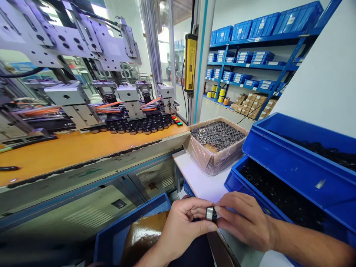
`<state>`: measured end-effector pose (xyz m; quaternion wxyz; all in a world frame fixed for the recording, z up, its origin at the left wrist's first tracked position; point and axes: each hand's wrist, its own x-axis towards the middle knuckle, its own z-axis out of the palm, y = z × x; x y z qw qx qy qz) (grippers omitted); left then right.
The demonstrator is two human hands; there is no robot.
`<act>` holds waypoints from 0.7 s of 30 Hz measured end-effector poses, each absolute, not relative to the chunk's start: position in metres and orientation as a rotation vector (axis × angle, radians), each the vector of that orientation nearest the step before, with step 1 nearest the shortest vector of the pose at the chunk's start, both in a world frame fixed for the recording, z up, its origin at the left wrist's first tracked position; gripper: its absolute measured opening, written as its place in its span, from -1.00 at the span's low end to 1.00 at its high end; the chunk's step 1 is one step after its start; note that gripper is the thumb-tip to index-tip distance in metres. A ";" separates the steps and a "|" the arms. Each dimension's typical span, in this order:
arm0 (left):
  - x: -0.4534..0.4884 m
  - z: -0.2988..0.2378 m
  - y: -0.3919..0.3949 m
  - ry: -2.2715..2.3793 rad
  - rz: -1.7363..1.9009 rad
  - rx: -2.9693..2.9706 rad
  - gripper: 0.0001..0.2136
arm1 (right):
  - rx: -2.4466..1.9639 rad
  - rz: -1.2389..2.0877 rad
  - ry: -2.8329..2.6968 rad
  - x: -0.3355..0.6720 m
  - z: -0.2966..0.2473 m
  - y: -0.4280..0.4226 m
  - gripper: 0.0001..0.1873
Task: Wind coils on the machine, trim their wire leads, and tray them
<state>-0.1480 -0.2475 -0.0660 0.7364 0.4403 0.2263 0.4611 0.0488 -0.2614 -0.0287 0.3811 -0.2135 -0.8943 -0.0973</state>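
Note:
Low in front of me, a small round part with a bright metal ring and a black side is held between both hands. My left hand grips it between thumb and fingers from the left. The fingers of my right hand are closed against its black side, partly hiding it. I cannot tell whether the right fingers hold a separate black piece. Just beyond the hands stands a plastic-lined cardboard box filled with rows of small metal rings. To the right, a lower blue bin and an upper blue bin hold black ring-like pieces.
A machine with metal fixtures stands on the orange worktop at left, with several round black parts along it. A blue crate with a brown package lies below. Blue shelves with bins fill the back.

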 end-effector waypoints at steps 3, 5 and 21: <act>-0.145 -0.068 -0.248 0.467 0.996 0.928 -0.67 | -0.560 -0.280 -2.272 0.048 -0.029 -0.262 -0.86; -0.139 -0.070 -0.251 0.467 1.031 0.900 -0.68 | -0.551 -0.334 -2.262 0.049 -0.031 -0.261 -0.84; -0.152 -0.059 -0.251 0.581 1.497 1.767 -0.67 | -0.615 -0.091 -2.189 0.043 -0.030 -0.272 -0.78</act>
